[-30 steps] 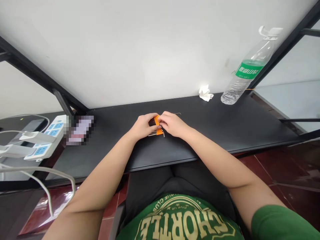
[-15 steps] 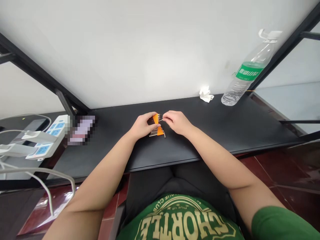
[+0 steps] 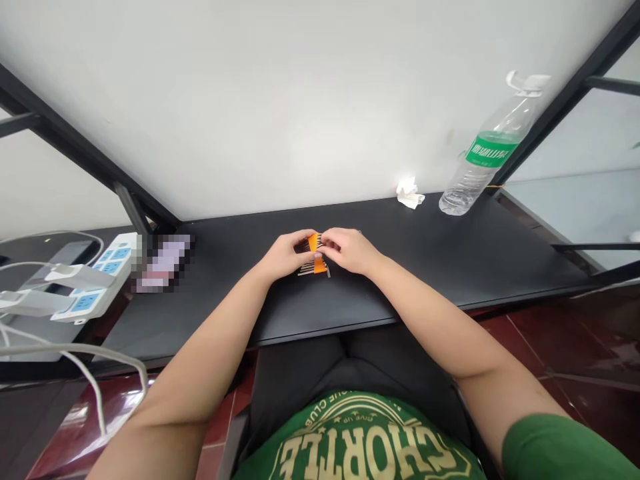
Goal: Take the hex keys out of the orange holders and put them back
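Observation:
An orange hex key holder (image 3: 319, 265) with several metal hex keys (image 3: 306, 269) in it is held just over the black table. My left hand (image 3: 287, 255) is closed on its left side, thumb in front and fingers behind. My right hand (image 3: 350, 249) is closed at the upper right edge of the holder, its fingertips pinched against the bent ends of the keys. A thin metal tip shows above the right knuckles, and the rest of that key is hidden by the hand.
A clear bottle with a green label (image 3: 493, 150) and a crumpled white tissue (image 3: 409, 193) stand along the wall at the back right. A blurred-out flat object (image 3: 165, 263) lies on the left, beside a white power strip (image 3: 107, 273) with plugs and cables. Black metal frame posts flank the table (image 3: 450, 267).
My right hand has moved slightly left, closer against the holder, and the thin key between its fingers is now mostly covered. My left hand keeps its hold. The camera view has shifted a little.

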Demonstrator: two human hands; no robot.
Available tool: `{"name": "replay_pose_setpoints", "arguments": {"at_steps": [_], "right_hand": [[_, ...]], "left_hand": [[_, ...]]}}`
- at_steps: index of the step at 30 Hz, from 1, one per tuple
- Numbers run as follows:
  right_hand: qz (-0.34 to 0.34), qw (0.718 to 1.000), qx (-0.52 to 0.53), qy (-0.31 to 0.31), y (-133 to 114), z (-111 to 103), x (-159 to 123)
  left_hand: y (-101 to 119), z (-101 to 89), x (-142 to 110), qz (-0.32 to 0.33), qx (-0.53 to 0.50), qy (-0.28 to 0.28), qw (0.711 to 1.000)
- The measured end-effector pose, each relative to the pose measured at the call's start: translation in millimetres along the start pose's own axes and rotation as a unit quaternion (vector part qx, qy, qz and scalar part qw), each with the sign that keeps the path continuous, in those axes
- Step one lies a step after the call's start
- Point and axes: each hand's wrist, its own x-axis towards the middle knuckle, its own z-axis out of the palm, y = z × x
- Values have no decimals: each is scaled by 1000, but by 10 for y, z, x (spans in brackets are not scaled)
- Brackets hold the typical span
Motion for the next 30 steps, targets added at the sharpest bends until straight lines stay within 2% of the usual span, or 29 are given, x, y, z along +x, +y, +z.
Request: {"name": "replay_pose_setpoints", "arguments": {"at_steps": [2, 6, 10, 14, 16, 20, 24, 30], "right_hand": [[3, 1000, -12, 1, 19, -9, -2], [-13, 995, -80, -50, 1, 23, -7], [17, 982, -161, -94, -109, 56, 1], [58, 973, -189, -121, -89, -47, 11], [114, 967, -194, -116, 34, -156, 14], [253, 940, -212, -92, 384, -358, 11], [272, 940, -189, -86, 569, -400, 4], [297, 930, -206, -72, 524, -387, 17]], "left_hand": [[-7, -5, 4, 0, 7, 23, 1000], [-16, -3, 8, 4, 28, 27, 999], [-18, 10, 11, 7, 42, 21, 999], [-10, 14, 3, 1, 54, 9, 999], [-9, 13, -3, -9, 58, 10, 998], [-21, 4, -1, -16, 67, 17, 997], [-9, -4, 5, -9, 75, 10, 997], [23, -12, -12, -13, 66, 10, 998]]}}
